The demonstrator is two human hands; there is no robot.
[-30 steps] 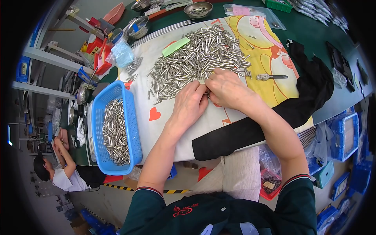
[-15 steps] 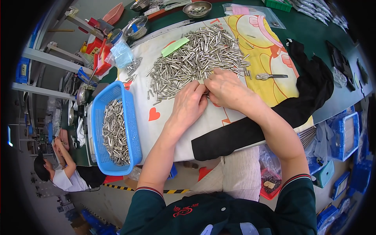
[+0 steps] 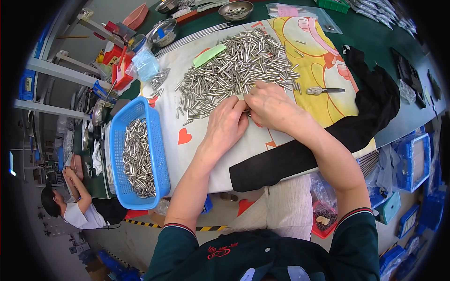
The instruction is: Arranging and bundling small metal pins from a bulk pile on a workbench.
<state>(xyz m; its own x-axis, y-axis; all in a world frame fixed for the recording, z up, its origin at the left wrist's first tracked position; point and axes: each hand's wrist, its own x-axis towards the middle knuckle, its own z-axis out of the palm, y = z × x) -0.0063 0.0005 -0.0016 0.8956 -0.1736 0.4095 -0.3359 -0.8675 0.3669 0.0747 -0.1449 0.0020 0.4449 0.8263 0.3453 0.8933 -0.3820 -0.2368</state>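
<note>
My left hand [image 3: 227,121] and my right hand [image 3: 268,106] meet at the near edge of a wide heap of small metal pins [image 3: 234,65]. Both have their fingers curled and pinched together, fingertips almost touching. Whatever lies between the fingertips is hidden by the hands. The pins are silvery, short and rod-like, spread over a printed cloth [image 3: 197,154]. A green slip of paper [image 3: 209,56] rests on the heap's upper left. Left of my forearm stands a blue plastic basket [image 3: 161,164], holding many similar pins.
A black cloth sleeve [image 3: 276,171] lies under my right forearm. A tool with a wrapped handle [image 3: 326,90] sits right of the heap. Metal bowls [image 3: 236,11] and long rods [image 3: 197,36] are at the back. Another person [image 3: 79,208] works at far left.
My hands stay almost in the same place, with only slight finger movement. The heap and basket look unchanged.
</note>
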